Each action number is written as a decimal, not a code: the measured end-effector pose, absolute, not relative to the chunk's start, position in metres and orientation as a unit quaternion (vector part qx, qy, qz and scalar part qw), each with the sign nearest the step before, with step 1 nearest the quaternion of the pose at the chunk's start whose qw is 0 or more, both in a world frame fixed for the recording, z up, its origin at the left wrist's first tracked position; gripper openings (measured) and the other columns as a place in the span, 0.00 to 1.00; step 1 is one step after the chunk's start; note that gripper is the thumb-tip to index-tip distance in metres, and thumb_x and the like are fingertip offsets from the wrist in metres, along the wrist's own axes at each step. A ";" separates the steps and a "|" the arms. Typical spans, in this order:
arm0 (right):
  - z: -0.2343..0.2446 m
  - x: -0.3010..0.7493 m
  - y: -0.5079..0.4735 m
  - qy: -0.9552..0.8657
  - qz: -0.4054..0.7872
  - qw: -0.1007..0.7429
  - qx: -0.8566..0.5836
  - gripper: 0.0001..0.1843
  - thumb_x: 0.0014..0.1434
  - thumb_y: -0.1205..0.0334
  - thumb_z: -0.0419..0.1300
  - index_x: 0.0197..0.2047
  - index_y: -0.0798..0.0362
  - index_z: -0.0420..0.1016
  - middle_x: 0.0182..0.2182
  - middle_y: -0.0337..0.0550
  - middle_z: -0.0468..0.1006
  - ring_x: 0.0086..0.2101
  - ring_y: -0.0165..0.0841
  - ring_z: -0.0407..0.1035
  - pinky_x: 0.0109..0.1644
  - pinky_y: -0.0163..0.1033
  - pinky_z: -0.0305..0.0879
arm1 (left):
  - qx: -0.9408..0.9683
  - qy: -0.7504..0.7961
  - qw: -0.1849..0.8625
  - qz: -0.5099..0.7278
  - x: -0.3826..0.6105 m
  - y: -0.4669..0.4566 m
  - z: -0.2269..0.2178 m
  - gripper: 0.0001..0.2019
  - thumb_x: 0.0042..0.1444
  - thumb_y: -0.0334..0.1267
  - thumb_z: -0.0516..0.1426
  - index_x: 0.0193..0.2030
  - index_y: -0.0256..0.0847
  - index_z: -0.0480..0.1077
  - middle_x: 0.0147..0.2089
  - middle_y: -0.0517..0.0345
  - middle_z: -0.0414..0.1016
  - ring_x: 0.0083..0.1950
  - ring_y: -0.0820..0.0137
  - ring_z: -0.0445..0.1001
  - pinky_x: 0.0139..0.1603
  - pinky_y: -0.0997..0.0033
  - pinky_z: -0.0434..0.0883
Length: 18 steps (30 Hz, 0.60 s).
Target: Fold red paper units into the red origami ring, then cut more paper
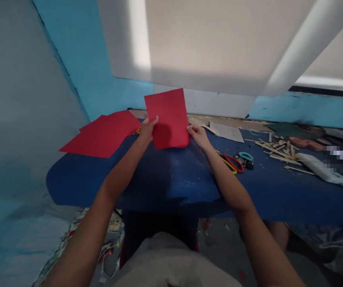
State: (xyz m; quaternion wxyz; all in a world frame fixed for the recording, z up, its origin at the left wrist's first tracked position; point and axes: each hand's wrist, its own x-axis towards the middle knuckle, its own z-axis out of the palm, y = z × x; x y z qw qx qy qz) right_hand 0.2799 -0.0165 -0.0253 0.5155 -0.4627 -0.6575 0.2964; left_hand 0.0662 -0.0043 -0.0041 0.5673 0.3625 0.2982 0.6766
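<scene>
A red sheet of paper (169, 115) is held up and tilted above the blue-covered table (171, 183), its lower right edge slightly curled. My left hand (149, 128) grips its left edge, thumb on the front face and fingers behind. On the opposite side, my right hand (198, 133) pinches the lower right edge between thumb and fingers. Larger red sheets (104, 133) lie overlapping on the table to the left of my left hand. Scissors with red and yellow handles (233, 163) rest to the right, near my right forearm.
Teal-handled scissors (245, 156) lie beside the others. Farther right are loose wooden sticks (279, 149) and a white power strip (321, 168) with a cable hanging off the table. A white paper piece (227, 132) lies toward the back, below the wall.
</scene>
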 end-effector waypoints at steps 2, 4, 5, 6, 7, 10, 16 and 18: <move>-0.027 0.278 -0.017 -0.647 0.217 0.538 -0.495 0.27 0.53 0.32 0.56 0.28 0.50 0.68 0.21 0.35 0.64 0.25 0.29 0.56 0.32 0.35 0.53 | 0.363 0.291 0.578 0.670 0.064 -0.003 -0.003 0.11 0.50 0.38 0.67 0.40 0.40 0.73 0.45 0.49 0.82 0.56 0.56 0.78 0.59 0.55 0.74; -0.027 0.278 -0.019 -0.645 0.157 0.544 -0.513 0.25 0.56 0.35 0.55 0.30 0.51 0.70 0.21 0.34 0.64 0.25 0.30 0.57 0.32 0.36 0.53 | 0.361 0.281 0.578 0.675 0.062 -0.002 -0.003 0.11 0.51 0.38 0.66 0.40 0.40 0.73 0.46 0.49 0.82 0.57 0.56 0.78 0.60 0.55 0.73; -0.027 0.279 -0.020 -0.651 0.159 0.539 -0.510 0.25 0.57 0.36 0.55 0.31 0.51 0.71 0.21 0.34 0.65 0.25 0.30 0.58 0.32 0.36 0.53 | 0.357 0.278 0.576 0.680 0.061 -0.002 -0.003 0.11 0.51 0.38 0.66 0.40 0.40 0.73 0.47 0.49 0.82 0.57 0.56 0.77 0.60 0.55 0.73; -0.027 0.279 -0.022 -0.659 0.178 0.533 -0.500 0.25 0.57 0.36 0.56 0.31 0.52 0.72 0.21 0.35 0.66 0.25 0.29 0.58 0.32 0.36 0.54 | 0.353 0.277 0.574 0.685 0.060 -0.002 -0.002 0.11 0.51 0.38 0.66 0.40 0.40 0.73 0.47 0.48 0.81 0.58 0.56 0.77 0.60 0.55 0.73; -0.027 0.280 -0.023 -0.666 0.201 0.527 -0.488 0.26 0.56 0.36 0.56 0.30 0.52 0.73 0.21 0.35 0.67 0.25 0.29 0.59 0.32 0.36 0.55 | 0.350 0.278 0.572 0.688 0.059 -0.001 -0.001 0.11 0.51 0.38 0.66 0.40 0.40 0.73 0.48 0.48 0.81 0.58 0.56 0.76 0.60 0.55 0.73; -0.027 0.278 -0.028 -0.661 0.232 0.543 -0.462 0.27 0.53 0.34 0.59 0.27 0.53 0.72 0.22 0.37 0.70 0.25 0.29 0.62 0.32 0.36 0.57 | 0.354 0.278 0.560 0.696 0.059 0.000 0.001 0.12 0.52 0.40 0.66 0.41 0.41 0.73 0.51 0.48 0.80 0.61 0.56 0.75 0.59 0.56 0.74; -0.023 0.269 -0.045 -0.627 0.309 0.539 -0.471 0.30 0.58 0.29 0.51 0.33 0.50 0.69 0.17 0.32 0.65 0.20 0.27 0.59 0.27 0.35 0.60 | 0.432 0.274 0.538 0.670 0.059 -0.005 0.000 0.12 0.48 0.39 0.68 0.40 0.41 0.76 0.49 0.50 0.81 0.61 0.53 0.74 0.60 0.57 0.72; -0.019 0.283 -0.057 -0.643 0.298 0.501 -0.497 0.29 0.61 0.31 0.48 0.34 0.50 0.69 0.18 0.34 0.67 0.20 0.26 0.60 0.28 0.35 0.61 | 0.433 0.283 0.572 0.636 0.057 -0.006 -0.002 0.10 0.48 0.35 0.67 0.39 0.40 0.76 0.47 0.48 0.82 0.58 0.52 0.76 0.60 0.54 0.73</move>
